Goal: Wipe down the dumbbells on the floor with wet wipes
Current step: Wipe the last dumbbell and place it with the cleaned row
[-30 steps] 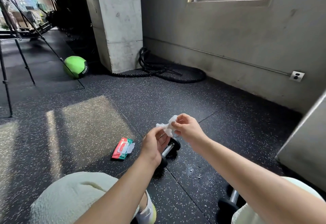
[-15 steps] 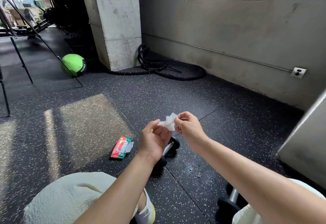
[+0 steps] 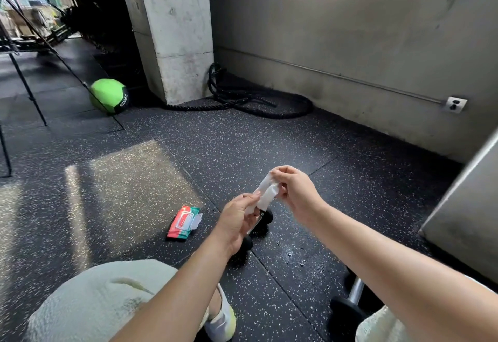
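Note:
A white wet wipe [image 3: 265, 194] is stretched between both hands in mid-air. My left hand [image 3: 238, 220] pinches its lower end and my right hand [image 3: 295, 190] pinches its upper end. Right below the hands a small black dumbbell [image 3: 262, 223] with a metal handle lies on the speckled rubber floor, partly hidden by my left hand. A second dumbbell [image 3: 350, 301] lies at the lower right, half covered by my right forearm and knee. The red and green wipes pack [image 3: 184, 222] rests on the floor to the left, its lid flipped up.
My knees in pale trousers fill the bottom edge. A green medicine ball [image 3: 107, 96] and a coiled black battle rope [image 3: 250, 99] lie by the concrete pillar [image 3: 175, 31]. A grey panel [image 3: 463, 207] stands at right; tripod legs [image 3: 24, 82] at left.
The wipe was bunched between my fingers; my hands have drawn apart and it is now pulled out into a longer strip. The view has tilted slightly.

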### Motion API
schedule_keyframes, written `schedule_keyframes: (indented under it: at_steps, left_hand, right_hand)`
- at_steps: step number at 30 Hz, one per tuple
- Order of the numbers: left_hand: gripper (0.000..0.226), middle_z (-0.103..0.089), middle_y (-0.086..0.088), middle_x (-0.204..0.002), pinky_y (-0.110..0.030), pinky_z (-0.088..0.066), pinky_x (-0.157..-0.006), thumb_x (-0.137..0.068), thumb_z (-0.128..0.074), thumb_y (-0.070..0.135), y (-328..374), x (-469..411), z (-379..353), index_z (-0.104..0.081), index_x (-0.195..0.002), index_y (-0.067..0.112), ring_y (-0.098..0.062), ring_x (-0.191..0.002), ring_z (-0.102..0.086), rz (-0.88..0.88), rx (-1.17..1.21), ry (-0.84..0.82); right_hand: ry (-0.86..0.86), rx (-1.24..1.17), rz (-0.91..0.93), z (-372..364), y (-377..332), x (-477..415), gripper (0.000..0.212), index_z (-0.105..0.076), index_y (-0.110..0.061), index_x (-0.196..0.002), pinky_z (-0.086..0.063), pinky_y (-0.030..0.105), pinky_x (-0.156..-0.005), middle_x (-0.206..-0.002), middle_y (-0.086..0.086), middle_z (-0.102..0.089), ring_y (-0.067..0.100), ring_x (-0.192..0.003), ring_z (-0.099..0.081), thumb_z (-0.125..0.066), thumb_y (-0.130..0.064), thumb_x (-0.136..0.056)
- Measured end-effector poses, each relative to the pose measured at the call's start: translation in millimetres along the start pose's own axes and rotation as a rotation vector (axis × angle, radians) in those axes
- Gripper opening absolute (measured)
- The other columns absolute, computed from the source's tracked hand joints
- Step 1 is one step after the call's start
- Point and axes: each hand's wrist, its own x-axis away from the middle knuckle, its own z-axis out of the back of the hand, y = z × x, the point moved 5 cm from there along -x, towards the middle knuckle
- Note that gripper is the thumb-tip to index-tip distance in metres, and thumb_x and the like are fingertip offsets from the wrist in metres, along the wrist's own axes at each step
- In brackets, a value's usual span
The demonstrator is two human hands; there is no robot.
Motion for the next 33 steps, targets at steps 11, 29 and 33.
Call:
schedule_keyframes:
  at_steps: [11,29,33]
  left_hand:
    - [0.011,-0.074,-0.003,-0.083,-0.016,-0.050,-0.054,-0.101,-0.068,0.017,0,-6,-3,-0.069,-0.102,0.006,-0.005,-0.060,-0.064,-0.167,-0.066,0.129]
    - [0.008,-0.077,-0.009,-0.087,-0.023,-0.052,-0.047,-0.100,-0.065,0.006,-14,-17,-26,-0.066,-0.108,0.009,-0.014,-0.061,-0.069,-0.022,0.056,0.084]
    - [0.023,-0.076,-0.013,-0.089,-0.027,-0.054,-0.046,-0.099,-0.066,0.002,-20,-25,-24,-0.059,-0.120,0.007,-0.016,-0.059,-0.071,-0.016,0.034,0.196]
  right_hand:
    - [-0.171,0.061,-0.313,8,27,-7,0.028,-0.067,0.004,-0.115,-0.057,0.023,-0.066,-0.115,0.019,-0.074,0.021,-0.094,-0.069,-0.071,0.006,-0.087]
    - [-0.201,0.060,-0.367,45,13,-11,0.039,-0.059,0.001,-0.118,-0.061,0.042,-0.089,-0.126,0.020,-0.066,0.031,-0.106,-0.073,-0.065,0.019,-0.084]
    - [-0.081,0.421,-0.167,65,2,-16,0.052,-0.066,-0.016,-0.120,-0.060,0.047,-0.092,-0.121,0.010,-0.065,0.028,-0.105,-0.071,-0.073,0.014,-0.079]
